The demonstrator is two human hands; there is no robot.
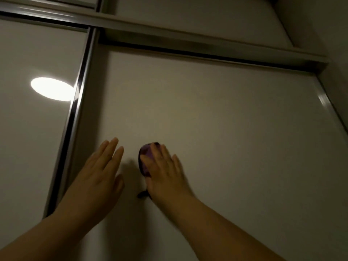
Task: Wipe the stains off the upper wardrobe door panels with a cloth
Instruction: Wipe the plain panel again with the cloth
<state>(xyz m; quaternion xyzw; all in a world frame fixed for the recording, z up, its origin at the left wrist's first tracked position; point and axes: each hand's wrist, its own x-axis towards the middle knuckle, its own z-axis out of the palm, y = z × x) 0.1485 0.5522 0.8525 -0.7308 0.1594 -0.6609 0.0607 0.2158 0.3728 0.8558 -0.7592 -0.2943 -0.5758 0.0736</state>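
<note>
I look up at a pale upper wardrobe door panel [207,110] framed in metal. My right hand [165,172] lies flat on the panel with straight fingers, pressing a small purple cloth [144,162] against it; the cloth shows past my thumb and forefinger. My left hand [98,178] rests flat on the same panel just left of the cloth, fingers straight, holding nothing. No stain is plain to see in this dim light.
A glossy door panel [33,129] on the left reflects a round ceiling light [51,88]. A chrome strip [75,113] divides the two doors. A metal top rail [188,44] runs above, with higher cabinet panels [188,14] beyond it.
</note>
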